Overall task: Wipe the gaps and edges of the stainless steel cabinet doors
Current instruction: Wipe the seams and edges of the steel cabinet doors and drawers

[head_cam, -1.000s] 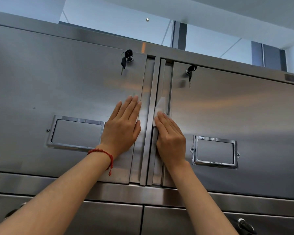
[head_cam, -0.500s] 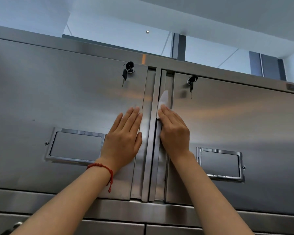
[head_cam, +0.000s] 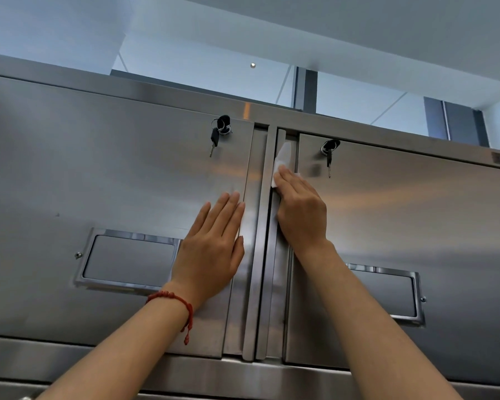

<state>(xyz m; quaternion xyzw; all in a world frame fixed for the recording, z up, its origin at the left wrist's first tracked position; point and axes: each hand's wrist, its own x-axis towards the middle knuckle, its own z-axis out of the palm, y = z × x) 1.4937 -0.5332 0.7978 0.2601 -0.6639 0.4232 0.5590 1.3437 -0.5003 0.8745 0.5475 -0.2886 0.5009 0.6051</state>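
Both hands are laid flat on the doors. A white wipe point(head_cam: 282, 161) is pressed by the right hand's point(head_cam: 300, 210) straight fingers into the channel beside the centre gap point(head_cam: 261, 255), near its top. The left door point(head_cam: 98, 174) is steadied by the spread left hand point(head_cam: 211, 249). Only this stretch appears under way; the other edges seem left.

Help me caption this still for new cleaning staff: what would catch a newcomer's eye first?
Two bare hands on brushed steel doors: the left hand lies flat on the left door, and the right hand presses a white wipe into the recessed edge of the right door, high near the centre gap. A red bracelet circles the left wrist, and keys hang from both locks.
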